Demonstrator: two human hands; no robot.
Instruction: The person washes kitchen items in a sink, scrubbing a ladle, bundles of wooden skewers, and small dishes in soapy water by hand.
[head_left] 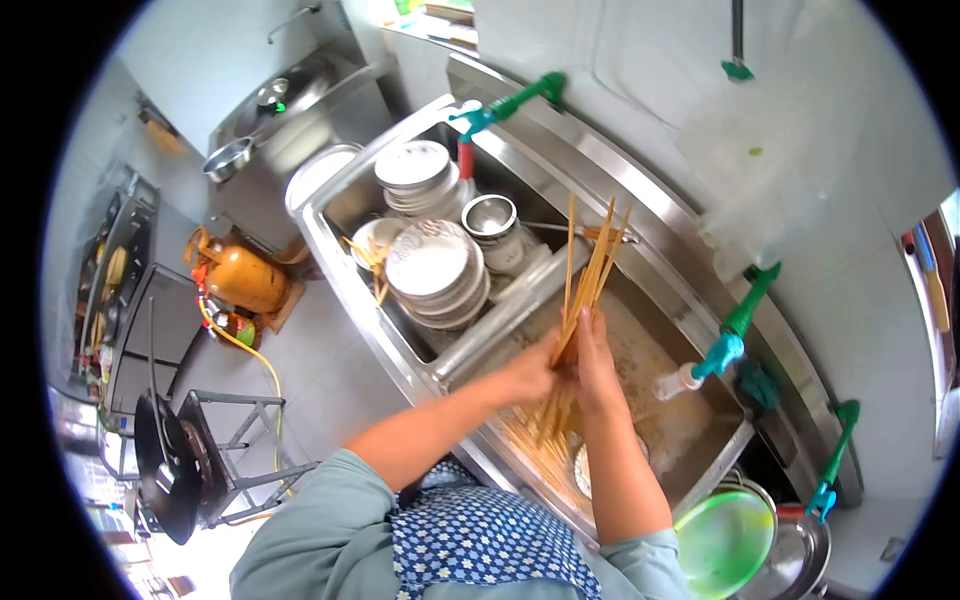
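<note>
Both hands are together over the right sink basin (690, 480), around a bundle of wooden chopsticks (590, 275) that points up and away. My left hand (530, 375) closes on the bundle from the left side. My right hand (597, 370) presses against it from the right, fingers pointing up. Below the hands, more loose chopsticks (540, 450) lie in the basin, which holds cloudy water (650, 400). A bowl rim (583, 470) shows partly behind my right forearm.
The left basin holds stacked plates (430, 260), small bowls (410, 165) and metal cups (490, 215). Green taps (735, 330) stick out along the wall. A green basin (728, 540) sits at lower right. An orange gas cylinder (240, 272), a stool (240, 450) and a wok (160, 460) stand left.
</note>
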